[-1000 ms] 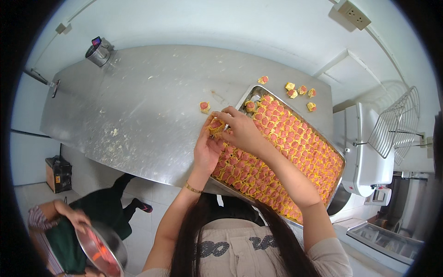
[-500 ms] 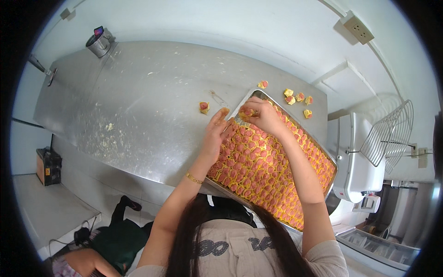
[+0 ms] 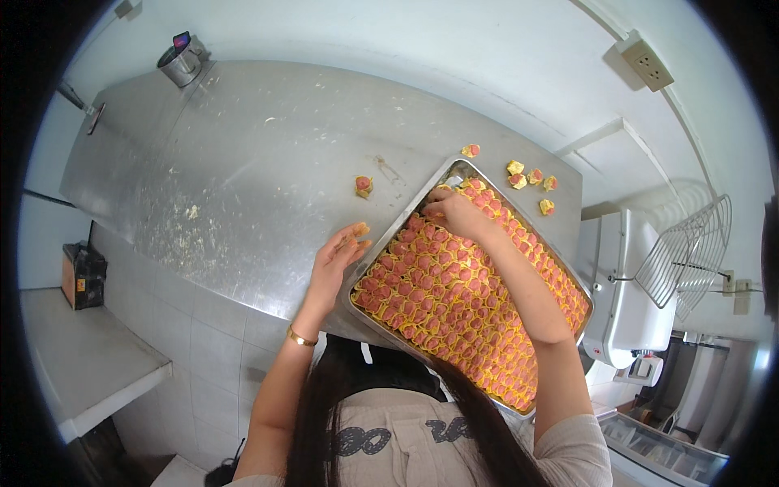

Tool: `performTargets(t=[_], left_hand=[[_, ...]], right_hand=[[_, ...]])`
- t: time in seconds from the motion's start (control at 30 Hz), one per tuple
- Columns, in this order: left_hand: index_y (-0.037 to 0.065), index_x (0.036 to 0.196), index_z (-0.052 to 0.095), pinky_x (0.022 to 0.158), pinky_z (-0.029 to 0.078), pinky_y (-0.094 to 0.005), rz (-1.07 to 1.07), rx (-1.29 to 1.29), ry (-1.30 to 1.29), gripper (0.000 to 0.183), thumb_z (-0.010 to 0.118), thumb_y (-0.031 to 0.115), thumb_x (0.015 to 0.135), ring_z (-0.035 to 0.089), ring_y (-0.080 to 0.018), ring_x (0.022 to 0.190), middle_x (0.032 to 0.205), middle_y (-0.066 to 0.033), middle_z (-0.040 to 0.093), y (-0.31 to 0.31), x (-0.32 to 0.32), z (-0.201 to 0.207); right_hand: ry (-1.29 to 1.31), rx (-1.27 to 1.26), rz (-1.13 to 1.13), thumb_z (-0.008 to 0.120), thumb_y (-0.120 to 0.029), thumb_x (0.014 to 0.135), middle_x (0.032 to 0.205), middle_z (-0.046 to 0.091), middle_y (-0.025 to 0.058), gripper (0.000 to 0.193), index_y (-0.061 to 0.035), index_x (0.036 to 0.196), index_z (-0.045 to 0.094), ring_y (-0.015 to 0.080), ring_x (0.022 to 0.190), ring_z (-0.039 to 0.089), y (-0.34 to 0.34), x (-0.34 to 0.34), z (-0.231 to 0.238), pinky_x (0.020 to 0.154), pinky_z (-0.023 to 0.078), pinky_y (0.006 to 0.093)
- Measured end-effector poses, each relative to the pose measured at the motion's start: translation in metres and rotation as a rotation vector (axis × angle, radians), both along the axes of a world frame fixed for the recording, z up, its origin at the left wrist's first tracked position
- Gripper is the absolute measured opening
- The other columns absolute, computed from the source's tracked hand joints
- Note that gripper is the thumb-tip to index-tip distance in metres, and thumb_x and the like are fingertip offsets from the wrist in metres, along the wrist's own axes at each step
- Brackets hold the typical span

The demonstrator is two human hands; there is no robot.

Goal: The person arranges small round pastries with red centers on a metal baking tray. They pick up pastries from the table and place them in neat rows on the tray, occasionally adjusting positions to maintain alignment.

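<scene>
Close-set rows of small open-topped dumplings, yellow wrappers around pink filling, fill most of a metal tray that lies at an angle on the table. My right hand reaches down into the tray's far left part, fingers curled and pressed together at the edge of the rows. Whatever is under those fingertips is hidden. Left of the tray, my left hand hovers over the table edge, fingers apart and nothing in them, with smears on the fingertips. One loose dumpling sits on the table beyond it.
Several loose dumplings lie on the steel table beyond the tray. A metal cup stands at the far left. White equipment with a wire guard stands to the right. A wall outlet is at upper right.
My right hand has lowered into the tray; the dumpling seen in its fingers before is now out of sight. My left hand has drawn back left and nearer. The person at lower left has left the view.
</scene>
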State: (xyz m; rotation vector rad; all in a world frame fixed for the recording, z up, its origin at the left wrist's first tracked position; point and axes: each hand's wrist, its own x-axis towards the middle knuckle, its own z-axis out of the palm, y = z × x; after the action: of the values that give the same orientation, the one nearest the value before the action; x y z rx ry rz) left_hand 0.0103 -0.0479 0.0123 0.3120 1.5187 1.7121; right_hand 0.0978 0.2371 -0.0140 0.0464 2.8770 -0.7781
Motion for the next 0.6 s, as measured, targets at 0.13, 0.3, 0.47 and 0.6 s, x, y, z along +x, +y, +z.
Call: performTargets(t=[0.13,0.3,0.47,0.6], left_hand=[[-0.001,0.133,0.050,0.100,0.044,-0.0324,-0.022,-0.027,0.009,0.039,0.047,0.023,0.101,0.058,-0.0216,0.116,0.128,-0.0116,0.057,-0.008,-0.001,0.000],[-0.001,0.133,0.050,0.097,0.045,-0.0300,-0.047,-0.049,0.022,0.037,0.047,0.018,0.101,0.059,-0.0189,0.113,0.125,-0.0106,0.059,-0.009,-0.004,-0.002],[0.000,0.132,0.052,0.094,0.047,-0.0305,-0.114,-0.056,0.126,0.037,0.048,0.020,0.101,0.060,-0.0184,0.110,0.125,-0.0103,0.059,-0.001,-0.006,-0.005],[0.001,0.127,0.056,0.079,0.053,-0.0320,-0.246,-0.258,0.459,0.034,0.050,0.020,0.099,0.068,-0.0191,0.086,0.112,-0.0120,0.066,0.029,-0.006,-0.001]], right_hand=[[-0.024,0.092,0.126,0.065,0.003,0.073,0.119,0.060,0.0110,0.031,-0.0043,0.103,0.069,0.0318,0.104,0.061,0.004,0.003,0.010,0.087,0.053,0.0391],[-0.054,0.012,0.066,0.060,0.007,0.069,0.111,0.063,0.0134,0.038,-0.0027,0.105,0.068,0.0328,0.099,0.062,0.001,0.006,0.012,0.083,0.052,0.0404],[-0.070,-0.022,0.073,0.056,0.007,0.069,0.103,0.064,0.0153,0.040,-0.0014,0.107,0.067,0.0347,0.096,0.061,0.004,0.008,0.009,0.081,0.051,0.0417],[-0.102,-0.048,0.064,0.055,0.007,0.069,0.101,0.064,0.0149,0.040,-0.0021,0.107,0.067,0.0345,0.096,0.061,0.006,0.004,0.008,0.081,0.051,0.0415]])
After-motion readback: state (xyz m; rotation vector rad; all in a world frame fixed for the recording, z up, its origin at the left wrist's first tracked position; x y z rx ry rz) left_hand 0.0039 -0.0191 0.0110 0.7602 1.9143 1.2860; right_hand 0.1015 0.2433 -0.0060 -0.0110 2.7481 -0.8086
